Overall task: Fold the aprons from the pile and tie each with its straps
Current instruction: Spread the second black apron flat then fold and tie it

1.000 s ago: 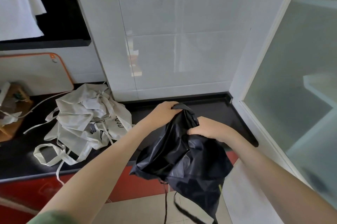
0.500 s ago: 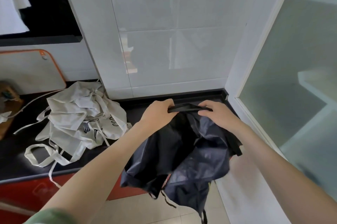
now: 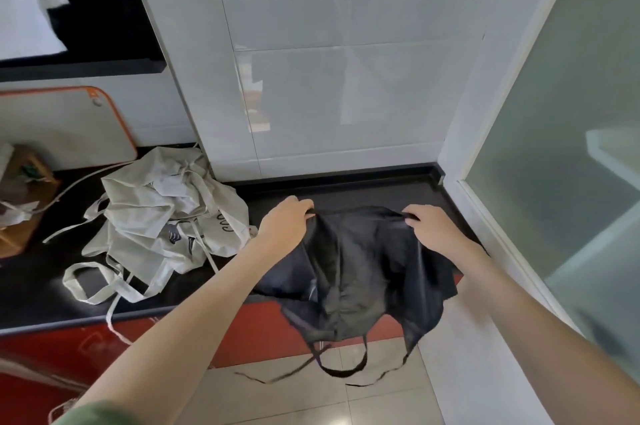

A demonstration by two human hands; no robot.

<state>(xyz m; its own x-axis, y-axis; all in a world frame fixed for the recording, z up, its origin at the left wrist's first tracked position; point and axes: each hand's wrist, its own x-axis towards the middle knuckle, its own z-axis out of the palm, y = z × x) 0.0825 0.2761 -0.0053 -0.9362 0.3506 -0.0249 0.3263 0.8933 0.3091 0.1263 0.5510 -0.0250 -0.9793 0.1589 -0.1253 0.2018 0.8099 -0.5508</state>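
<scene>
1. The left hand (image 3: 287, 225) grips one upper corner of a black apron (image 3: 360, 272). Its fingers (image 3: 304, 208) are curled over the cloth's top edge and pinch it.
2. The right hand (image 3: 431, 229) grips the opposite upper corner in the same way. Its fingers (image 3: 412, 216) are bent down and pinch the hem.
3. The two hands are apart, so the apron's top edge stretches between them above the right end of the black table (image 3: 34, 286).
4. The apron's upper part lies over the table. Its wrinkled lower part hangs past the front edge, in front of the red cabinet front (image 3: 259, 331).
5. The black straps (image 3: 346, 369) dangle below the apron over the tiled floor (image 3: 294, 397). One forms a loop and thinner ends trail to either side.
6. A crumpled pile of pale grey aprons (image 3: 162, 213) sits on the table just left of the left hand. Dark printed marks show on one fold.
7. The pile's pale straps spread across the table. One loop lies flat near the front edge, and one strap hangs over that edge.
8. A white cutting board with an orange rim (image 3: 69, 126) leans against the wall behind the pile.
9. A wooden block (image 3: 20, 216) stands at the far left of the table.
10. A glossy white tiled wall (image 3: 329, 78) rises behind the table, and a frosted glass door (image 3: 571, 147) fills the right side.
11. A green sleeve (image 3: 93, 416) shows at the bottom, on the left arm.
</scene>
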